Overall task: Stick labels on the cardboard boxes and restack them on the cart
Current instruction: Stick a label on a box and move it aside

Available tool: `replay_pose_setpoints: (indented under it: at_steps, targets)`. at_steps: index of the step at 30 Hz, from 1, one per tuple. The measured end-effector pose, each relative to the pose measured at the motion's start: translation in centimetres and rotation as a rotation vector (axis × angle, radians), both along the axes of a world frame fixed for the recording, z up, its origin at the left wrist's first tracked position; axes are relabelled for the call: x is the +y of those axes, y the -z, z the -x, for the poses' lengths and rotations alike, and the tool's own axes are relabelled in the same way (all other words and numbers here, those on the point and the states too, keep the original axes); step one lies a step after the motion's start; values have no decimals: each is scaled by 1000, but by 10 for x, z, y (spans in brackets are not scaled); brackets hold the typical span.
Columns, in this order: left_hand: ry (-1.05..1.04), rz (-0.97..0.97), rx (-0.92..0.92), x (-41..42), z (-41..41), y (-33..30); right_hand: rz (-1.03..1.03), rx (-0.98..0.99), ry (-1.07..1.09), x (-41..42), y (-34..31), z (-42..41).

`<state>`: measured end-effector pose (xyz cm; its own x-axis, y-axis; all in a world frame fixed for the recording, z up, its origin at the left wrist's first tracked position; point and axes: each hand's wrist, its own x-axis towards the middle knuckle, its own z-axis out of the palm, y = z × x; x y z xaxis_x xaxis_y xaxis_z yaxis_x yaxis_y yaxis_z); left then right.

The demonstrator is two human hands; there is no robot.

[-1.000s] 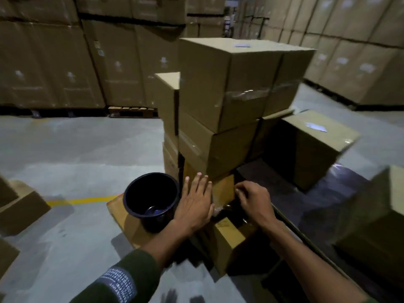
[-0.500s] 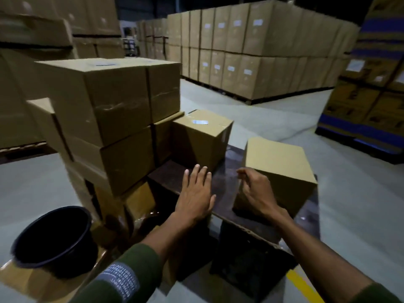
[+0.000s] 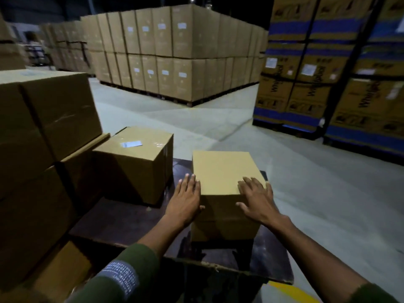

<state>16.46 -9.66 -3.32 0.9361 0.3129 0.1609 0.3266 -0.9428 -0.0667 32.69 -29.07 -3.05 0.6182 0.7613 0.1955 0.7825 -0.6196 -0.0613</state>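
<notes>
Plain brown cardboard box (image 3: 223, 171), unlabelled top: standing upright on the dark brown flat cart deck (image 3: 131, 219), toward its right side.

Left hand (image 3: 185, 200): flat against the box's left near corner, fingers straight and together, thumb reaching across the front face. Not curled round anything.

Right hand (image 3: 255, 197): laid over the box's top right near edge, fingers straight and slightly spread on the top, thumb extended over the front face. Not gripping.

Second brown cardboard box with a pale rectangular label (image 3: 131, 144) on its top (image 3: 135, 167): on the same deck, to the left and farther back, apart from the first box.

Tall stack of larger brown cardboard cartons (image 3: 43, 132): at the left, just beside the labelled box; contact between them not discernible.

Dark green sleeve with a printed white patch (image 3: 122, 274): on the left forearm, bottom of view.

Grey concrete floor (image 3: 317, 193): around the cart; yellow painted line (image 3: 290, 291) at the bottom edge.

Palletised block of tan cartons with small white labels (image 3: 175, 55): background centre.

Stack of brown cartons with blue bands (image 3: 332, 68): background right.
</notes>
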Motion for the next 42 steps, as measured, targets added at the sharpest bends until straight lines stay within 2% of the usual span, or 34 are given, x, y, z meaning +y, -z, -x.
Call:
replay_pose_setpoints:
  at_steps: [3,7,14,28,42]
  targets:
    - [98,18,7,22,-24,11,78,61,104,1,7,-27]
    - [204,37,-24,52,-75,15,12,162,163,9,13,-61]
    - [299,76,-51,66,-154,18,-28,127,266,10,20,-117]
    - [303,79,-35,62,-259,21,-46,120,287,4,22,-217]
    - [289,94,-15,59,-281,20,-77,94,245,0,28,-249]
